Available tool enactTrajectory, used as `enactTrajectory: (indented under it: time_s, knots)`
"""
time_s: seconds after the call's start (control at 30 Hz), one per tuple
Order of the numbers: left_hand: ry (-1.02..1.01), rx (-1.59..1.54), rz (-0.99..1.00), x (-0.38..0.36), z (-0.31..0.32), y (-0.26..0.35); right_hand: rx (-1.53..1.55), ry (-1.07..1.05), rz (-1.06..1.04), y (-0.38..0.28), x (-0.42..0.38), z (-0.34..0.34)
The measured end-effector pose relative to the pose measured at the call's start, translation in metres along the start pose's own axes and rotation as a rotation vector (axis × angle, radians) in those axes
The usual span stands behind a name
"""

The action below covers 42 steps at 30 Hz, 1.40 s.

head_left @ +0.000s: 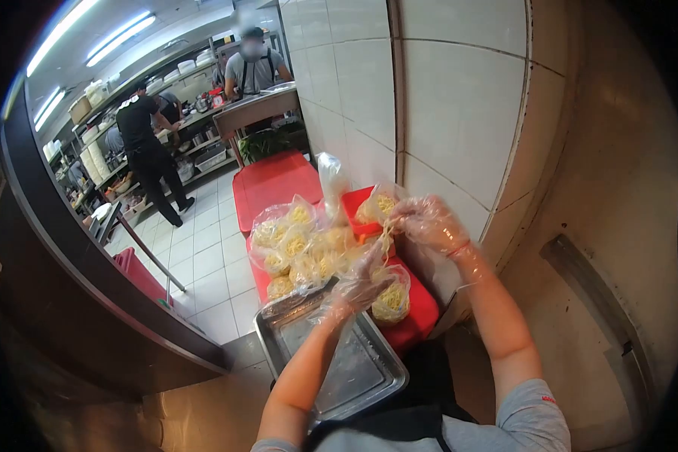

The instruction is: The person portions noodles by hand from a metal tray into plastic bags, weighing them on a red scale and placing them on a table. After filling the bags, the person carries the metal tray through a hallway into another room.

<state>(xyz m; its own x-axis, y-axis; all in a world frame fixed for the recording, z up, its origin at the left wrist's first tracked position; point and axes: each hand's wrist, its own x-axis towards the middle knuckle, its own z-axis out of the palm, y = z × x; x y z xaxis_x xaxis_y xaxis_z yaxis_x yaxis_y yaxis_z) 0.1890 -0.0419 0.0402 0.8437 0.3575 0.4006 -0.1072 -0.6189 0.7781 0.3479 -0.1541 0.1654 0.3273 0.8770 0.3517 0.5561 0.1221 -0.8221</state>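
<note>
Both my hands wear clear plastic gloves. My right hand [429, 224] is closed, its fingertips pinching a small bunch of pale yellow noodles [386, 242] that hangs down. Just below and to the left, my left hand [358, 288] reaches up at the lower end of that bunch, its fingers smeared by motion. An opened plastic bag of noodles [393, 301] sits beside my left hand on the red surface. Behind my right hand, another noodle bag [377, 205] stands in a red basket [352, 203]. Several bagged noodle portions [295, 245] are grouped left of my hands.
An empty metal tray [331, 369] lies in front of me, below my left forearm. The red surface [275, 184] extends toward the back, with a clear plastic roll [331, 181] on it. A tiled wall [459, 98] borders the right. Co-workers [147, 143] stand near shelves behind.
</note>
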Motion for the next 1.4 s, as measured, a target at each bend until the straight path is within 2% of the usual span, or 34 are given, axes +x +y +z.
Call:
enactTrajectory:
  time_s: [0.03,0.07,0.13,0.2,0.3,0.43,0.57,0.67,0.77,0.83,0.87,0.93,1.03,1.07,1.1,1.13,1.17,1.2,1.27,1.3,1.33,1.37,1.4]
  knots:
    - [0.003,0.055,-0.012,0.003,-0.003,0.002,0.017,0.005,-0.026,-0.003,0.008,-0.012]
    - [0.046,0.009,0.106,0.008,-0.005,-0.005,0.022,-0.004,-0.036,-0.013,0.016,-0.025]
    - [0.133,0.151,0.061,0.02,-0.012,0.002,-0.02,0.033,-0.036,-0.038,0.029,-0.044]
    - [0.222,0.26,0.121,0.041,-0.02,0.003,-0.06,0.068,-0.034,-0.047,0.049,-0.056]
    - [0.243,0.474,-0.098,0.073,-0.022,0.044,-0.118,0.116,-0.038,-0.052,0.076,-0.063]
    - [0.015,0.259,-0.377,0.125,-0.026,0.042,-0.225,0.178,-0.07,-0.032,0.104,-0.059]
    - [0.011,-0.181,-0.517,0.16,-0.035,0.026,-0.335,0.275,-0.154,0.002,0.131,-0.053]
    - [0.022,-0.338,-0.546,0.182,-0.052,0.03,-0.386,0.275,-0.208,0.007,0.146,-0.047]
    - [0.02,-0.347,-0.528,0.196,-0.079,0.044,-0.455,0.24,-0.253,0.003,0.161,-0.041]
    - [-0.11,-0.285,-0.411,0.196,-0.103,0.054,-0.528,0.196,-0.279,-0.01,0.165,-0.04]
    - [-0.142,-0.364,-0.458,0.203,-0.115,0.045,-0.527,0.118,-0.31,-0.013,0.167,-0.041]
    - [-0.174,-0.289,-0.465,0.185,-0.131,0.083,-0.519,-0.045,-0.366,-0.016,0.17,-0.04]
    - [-0.266,-0.226,-0.426,0.149,-0.15,0.103,-0.925,-0.488,-0.173,-0.084,0.137,-0.026]
    - [-0.326,-0.224,-0.384,0.135,-0.16,0.098,-0.737,-0.569,-0.02,-0.095,0.128,-0.021]
    - [-0.385,-0.224,-0.344,0.12,-0.169,0.092,-0.709,-0.623,-0.036,-0.102,0.118,-0.015]
    - [-0.32,-0.342,-0.462,0.098,-0.17,0.086,-0.682,-0.679,-0.054,-0.107,0.109,-0.01]
    - [-0.308,-0.273,-0.429,0.078,-0.171,0.075,-0.652,-0.736,-0.072,-0.107,0.102,-0.003]
    - [-0.297,-0.203,-0.401,0.057,-0.171,0.067,-0.348,-0.861,-0.072,-0.084,0.101,0.008]
    - [-0.269,-0.225,-0.5,0.007,-0.164,0.059,-0.416,-0.894,-0.404,-0.046,0.084,0.044]
    - [-0.242,-0.149,-0.549,-0.018,-0.151,0.019,-0.44,-0.899,-0.57,-0.029,0.067,0.065]
    - [-0.216,-0.076,-0.599,-0.043,-0.139,-0.02,-0.46,-0.872,-0.558,-0.01,0.036,0.091]
    - [-0.187,-0.072,-0.678,-0.072,-0.125,-0.031,-0.467,-0.863,-0.547,0.011,-0.003,0.128]
    - [-0.155,-0.071,-0.756,-0.1,-0.111,-0.044,-0.646,-0.831,-0.555,0.039,-0.017,0.152]
